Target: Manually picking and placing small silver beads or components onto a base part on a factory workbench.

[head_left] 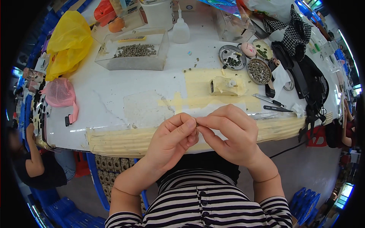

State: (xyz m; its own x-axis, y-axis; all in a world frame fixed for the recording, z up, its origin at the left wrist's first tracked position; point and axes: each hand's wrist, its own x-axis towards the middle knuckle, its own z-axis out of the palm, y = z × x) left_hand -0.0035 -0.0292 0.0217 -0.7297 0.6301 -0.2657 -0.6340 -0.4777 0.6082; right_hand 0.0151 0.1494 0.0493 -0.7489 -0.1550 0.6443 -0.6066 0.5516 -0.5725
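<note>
My left hand (170,139) and right hand (236,133) meet just over the front edge of the white counter (114,98), tip against tip. The fingers of both are pinched closed, thumb to forefinger, on a tiny dark piece (197,124); it sits right where my fingertips come together, mostly hidden by them, so I can't make out its shape. My other fingers curl inward on the left and bend loosely on the right.

Beyond my hands, slightly to the right, a tape-covered block (219,88) rests on yellowish tape. Farther right are a round tin (248,72) full of small greyish bits and, just beside it, a metal dish (225,53) with dark green ones. Black tweezers (276,108) lie near my right hand. Off to the left, a clear tray (133,65) holds a heap of similar greyish bits, with a white squeeze bottle (181,32) near it.
</note>
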